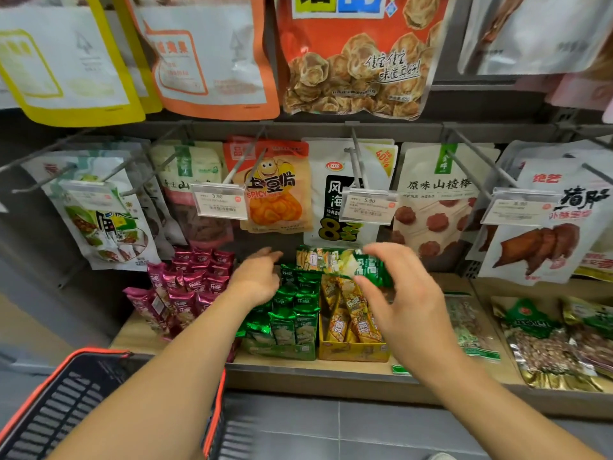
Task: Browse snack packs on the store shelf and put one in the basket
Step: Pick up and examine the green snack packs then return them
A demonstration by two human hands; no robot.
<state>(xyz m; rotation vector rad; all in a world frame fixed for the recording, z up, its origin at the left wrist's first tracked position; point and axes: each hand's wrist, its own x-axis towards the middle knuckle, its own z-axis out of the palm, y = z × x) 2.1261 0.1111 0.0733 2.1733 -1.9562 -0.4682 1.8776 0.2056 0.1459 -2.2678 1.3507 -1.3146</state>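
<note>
A green snack pack [341, 263] is held clear above the green display box [285, 351] and yellow display box [351, 351] on the wooden shelf [298, 376]. It is pinched at its right end between the thumb and fingers [381, 252] of the right hand [408, 313], apparently so its face can be read. The left hand [257, 280] is stretched toward the shelf beside the pack, its fingers loose and holding nothing, seemingly ready to steady it. Magenta packs [189, 290] are stacked to the left. The basket [99, 352] is seen low under the left forearm, handy for dropping a pack in.
</note>
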